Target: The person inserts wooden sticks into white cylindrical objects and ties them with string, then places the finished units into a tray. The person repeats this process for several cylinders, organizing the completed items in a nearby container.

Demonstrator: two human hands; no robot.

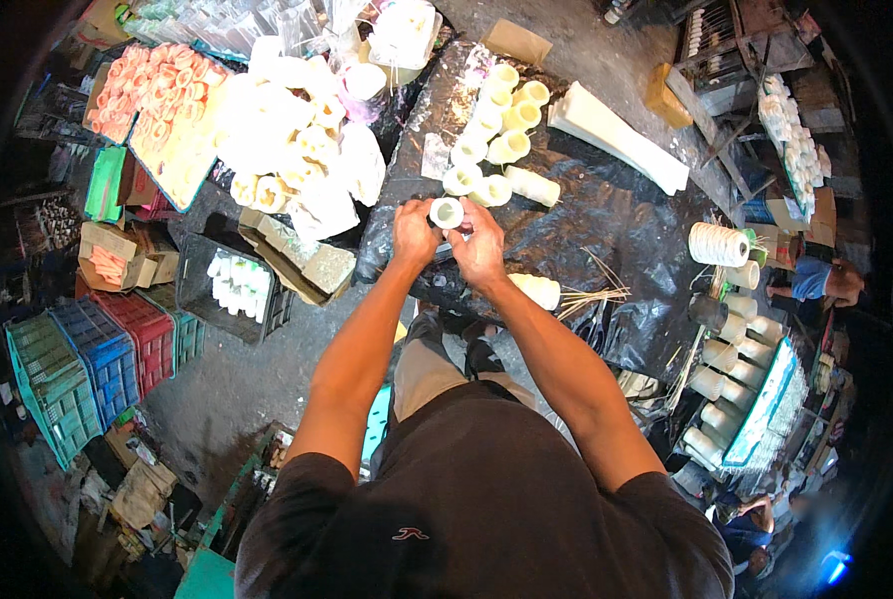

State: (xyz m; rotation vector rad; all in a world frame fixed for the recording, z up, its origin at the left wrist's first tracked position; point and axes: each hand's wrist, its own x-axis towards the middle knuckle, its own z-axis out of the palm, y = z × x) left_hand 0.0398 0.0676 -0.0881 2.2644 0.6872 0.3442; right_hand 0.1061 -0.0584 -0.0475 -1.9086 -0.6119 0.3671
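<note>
A pale, hollow wax-like cylinder (446, 213) stands with its round opening facing up at the near edge of the black-covered table. My left hand (417, 236) is closed around its left side. The fingers of my right hand (480, 247) press on its right side, so both hands grip it. Just beyond are several similar cream cylinders (509, 146) grouped together with their openings showing. One more cylinder (533, 187) lies on its side to the right of them. Near my right forearm rests another pale cylinder (536, 291), with a bundle of thin tan strands (594, 296) beside it.
Long white sheets (618, 138) lie at the table's far right. A string spool (718, 245) is at the right edge. White bags (302, 130) and orange pieces (162, 85) fill the left surface. Crates (97, 354) stand lower left; a person (816, 282) is far right.
</note>
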